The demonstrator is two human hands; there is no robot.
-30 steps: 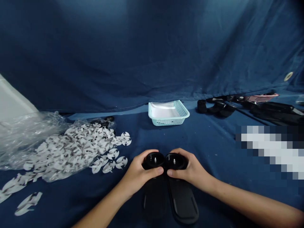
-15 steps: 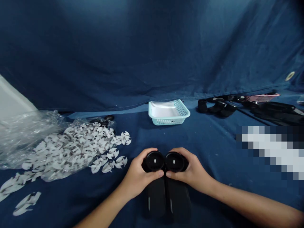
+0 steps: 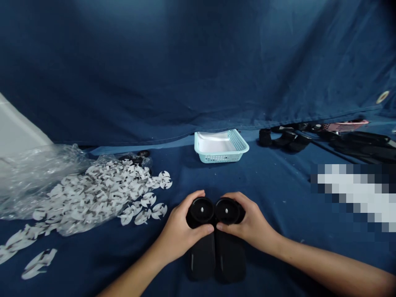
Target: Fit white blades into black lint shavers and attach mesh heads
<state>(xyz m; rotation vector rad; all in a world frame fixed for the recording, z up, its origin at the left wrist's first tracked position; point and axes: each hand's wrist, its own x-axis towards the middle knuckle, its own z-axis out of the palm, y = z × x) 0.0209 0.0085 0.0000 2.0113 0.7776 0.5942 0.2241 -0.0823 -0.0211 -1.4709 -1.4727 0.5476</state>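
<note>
Two round black cups, each with a small white peg at its centre, stand side by side at the lower middle. My left hand (image 3: pixel 181 229) is wrapped round the left black cup (image 3: pixel 202 211), thumb along the near side. Round the right black cup (image 3: pixel 227 211) curls my right hand (image 3: pixel 255 227), its thumb tip close to the left one. Below the cups, nearer to me, lie two long black parts, the left black part (image 3: pixel 202 258) and the right black part (image 3: pixel 231 260); whether they join the cups is hidden.
On the left, many white plastic pieces (image 3: pixel 102 189) spill from a clear bag (image 3: pixel 40 165). A light blue basket (image 3: pixel 221 158) with white sheets sits ahead, under a hanging blue cloth (image 3: pixel 198 66). Black items (image 3: pixel 284 140) and a pink basket (image 3: pixel 345 126) lie at the right.
The whole view has shifted slightly, with the surroundings a little further right. Both hands keep their grip on the cups, and the long black parts appear a little shorter at their near ends.
</note>
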